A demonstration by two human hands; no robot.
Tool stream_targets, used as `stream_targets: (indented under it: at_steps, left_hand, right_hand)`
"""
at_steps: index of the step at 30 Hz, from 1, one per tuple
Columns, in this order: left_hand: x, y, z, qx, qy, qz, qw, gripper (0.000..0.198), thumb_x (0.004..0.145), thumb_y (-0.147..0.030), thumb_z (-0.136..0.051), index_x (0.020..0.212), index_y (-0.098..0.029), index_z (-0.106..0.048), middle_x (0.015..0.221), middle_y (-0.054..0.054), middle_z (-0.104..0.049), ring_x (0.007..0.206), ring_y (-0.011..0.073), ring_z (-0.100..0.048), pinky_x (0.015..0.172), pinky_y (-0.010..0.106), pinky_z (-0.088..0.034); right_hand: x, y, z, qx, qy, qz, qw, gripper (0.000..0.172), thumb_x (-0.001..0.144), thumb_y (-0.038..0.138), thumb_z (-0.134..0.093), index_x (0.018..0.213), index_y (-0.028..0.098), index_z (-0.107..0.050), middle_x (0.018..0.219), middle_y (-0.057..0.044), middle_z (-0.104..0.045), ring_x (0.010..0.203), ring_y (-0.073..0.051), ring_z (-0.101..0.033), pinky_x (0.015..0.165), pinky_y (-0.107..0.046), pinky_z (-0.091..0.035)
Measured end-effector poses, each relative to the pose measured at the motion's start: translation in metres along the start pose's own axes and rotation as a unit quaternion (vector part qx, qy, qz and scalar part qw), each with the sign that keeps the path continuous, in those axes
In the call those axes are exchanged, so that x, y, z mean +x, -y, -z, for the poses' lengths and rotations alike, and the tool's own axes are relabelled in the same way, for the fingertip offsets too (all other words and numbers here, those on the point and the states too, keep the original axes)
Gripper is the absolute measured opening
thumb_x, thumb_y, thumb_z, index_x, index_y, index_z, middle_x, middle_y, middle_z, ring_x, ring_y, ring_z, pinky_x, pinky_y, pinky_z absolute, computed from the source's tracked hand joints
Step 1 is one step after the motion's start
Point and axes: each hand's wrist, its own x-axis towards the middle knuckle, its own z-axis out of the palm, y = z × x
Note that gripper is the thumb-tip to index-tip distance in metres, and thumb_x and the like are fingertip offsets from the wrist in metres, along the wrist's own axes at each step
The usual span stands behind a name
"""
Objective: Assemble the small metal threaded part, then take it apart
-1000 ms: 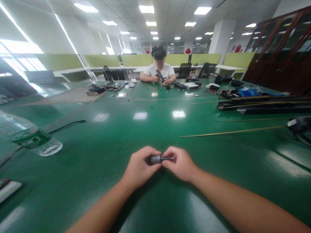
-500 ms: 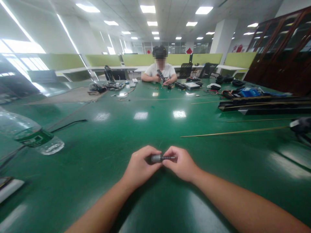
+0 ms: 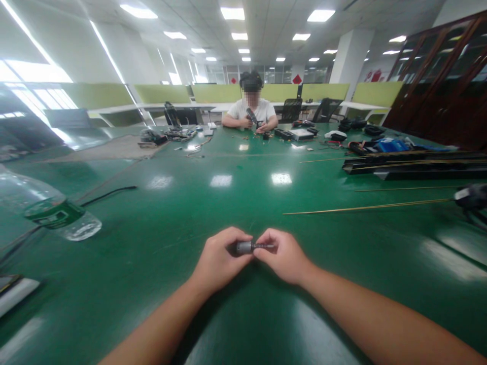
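Observation:
Both my hands meet low over the green table [image 3: 243, 203], near its front edge. My left hand [image 3: 218, 261] is closed around the grey end of a small metal cylinder [image 3: 245, 247]. My right hand [image 3: 283, 256] pinches the thin dark shaft that sticks out of that cylinder to the right. The part lies level between the two hands, just above the table top.
A clear water bottle [image 3: 49, 210] lies on its side at the left. A black cable [image 3: 106, 193] runs behind it. Thin brass rods [image 3: 365, 207] and long black rails [image 3: 414, 165] lie at the right. Across the table a person [image 3: 251, 109] handles a dark tool among scattered parts.
Nothing has moved apart from a slight shift of the view; both hands keep the same hold on the part.

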Motion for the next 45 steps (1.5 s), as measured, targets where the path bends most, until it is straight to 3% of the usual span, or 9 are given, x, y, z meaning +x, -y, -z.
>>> stream_targets:
  at_steps: [17,28,45]
  left_hand:
    - [0.0,0.004,0.002,0.005,-0.002,-0.007,1.0,0.019,0.077,-0.03,-0.076,0.092,-0.02,-0.071,0.091,0.005,-0.071,0.082,0.0186,-0.067,0.075,0.029,-0.053]
    - [0.002,0.004,0.006,0.009,-0.013,-0.009,1.0,0.017,0.076,-0.027,-0.076,0.091,-0.02,-0.071,0.09,0.004,-0.071,0.083,0.0184,-0.067,0.075,0.028,-0.052]
    - [0.003,0.011,0.01,-0.002,-0.022,0.012,1.0,0.02,0.074,-0.026,-0.078,0.092,-0.021,-0.071,0.092,0.002,-0.071,0.085,0.0175,-0.066,0.077,0.029,-0.051]
  right_hand:
    - [0.001,-0.001,0.001,-0.005,-0.005,-0.006,1.0,0.012,0.077,0.025,-0.069,0.082,0.016,-0.064,0.079,-0.002,-0.07,0.069,-0.016,-0.064,0.068,-0.027,-0.05]
    - [0.001,-0.004,0.002,0.005,0.0,-0.024,1.0,0.014,0.078,0.028,-0.068,0.085,0.017,-0.062,0.07,-0.001,-0.067,0.06,-0.014,-0.06,0.055,-0.024,-0.044]
    - [0.003,-0.003,0.001,0.007,-0.03,-0.029,0.999,0.013,0.078,0.027,-0.067,0.084,0.017,-0.062,0.066,0.001,-0.063,0.057,-0.014,-0.059,0.054,-0.025,-0.043]
